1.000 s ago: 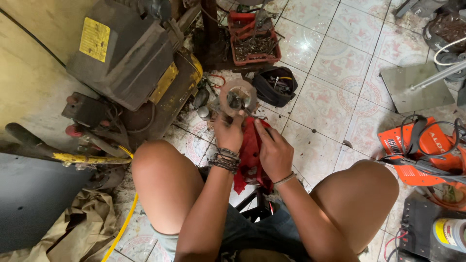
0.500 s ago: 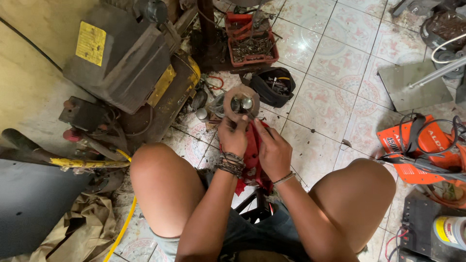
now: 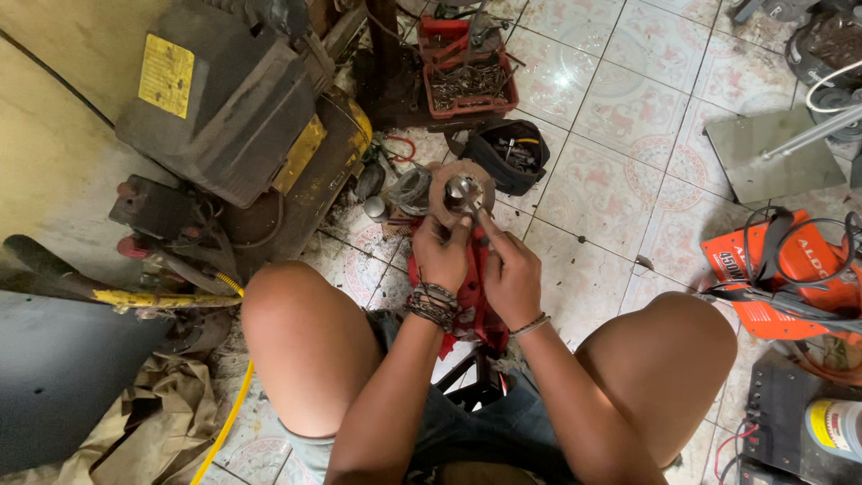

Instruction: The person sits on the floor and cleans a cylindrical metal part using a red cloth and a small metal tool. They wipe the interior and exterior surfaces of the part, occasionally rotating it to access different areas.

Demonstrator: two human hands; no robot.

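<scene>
Both hands on a round metal part [image 3: 461,192]

My left hand [image 3: 442,254] grips its rim; right hand [image 3: 510,269] fingers pinch its centre, red cloth [image 3: 470,292] beneath, black pouch [image 3: 505,156] just beyond.

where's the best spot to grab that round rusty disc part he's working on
By its outer rim, from the lower edge nearest the person, where the left hand grips the rusty disc. Its face tilts toward the camera, and the shiny hub in the middle stays free.

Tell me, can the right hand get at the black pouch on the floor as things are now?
Probably yes: the black pouch lies open on bare tiles just beyond the right hand, with nothing between them.
</scene>
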